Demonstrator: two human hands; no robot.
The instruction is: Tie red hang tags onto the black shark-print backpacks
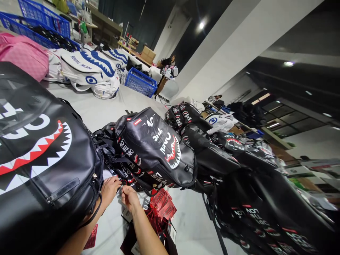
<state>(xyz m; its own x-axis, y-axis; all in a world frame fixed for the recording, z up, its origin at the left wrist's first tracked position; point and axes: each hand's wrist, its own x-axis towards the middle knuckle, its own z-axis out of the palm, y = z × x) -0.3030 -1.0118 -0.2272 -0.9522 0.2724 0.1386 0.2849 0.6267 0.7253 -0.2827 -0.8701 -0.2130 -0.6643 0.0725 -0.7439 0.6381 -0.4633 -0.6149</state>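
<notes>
My left hand [111,189] reaches past the large black backpack [79,159] on the left, its fingers pinched close to a strap area. Close beside it, my right hand [130,199] is closed with thumb and fingertips together. Whatever thin thing lies between the two hands is too small to make out. Just beyond them stands a black backpack with a shark-mouth print [170,141], its straps and printed side near my fingertips. Right of my right forearm lies a bunch of red tags [163,205] on red strings, with black tags [170,233] around it.
More black backpacks [255,191] crowd the right side of the white table [190,212]. White shark-print backpacks [87,67] and a pink bag [22,55] lie at the far left, near blue crates [140,83]. A single red tag [91,236] lies under my left forearm.
</notes>
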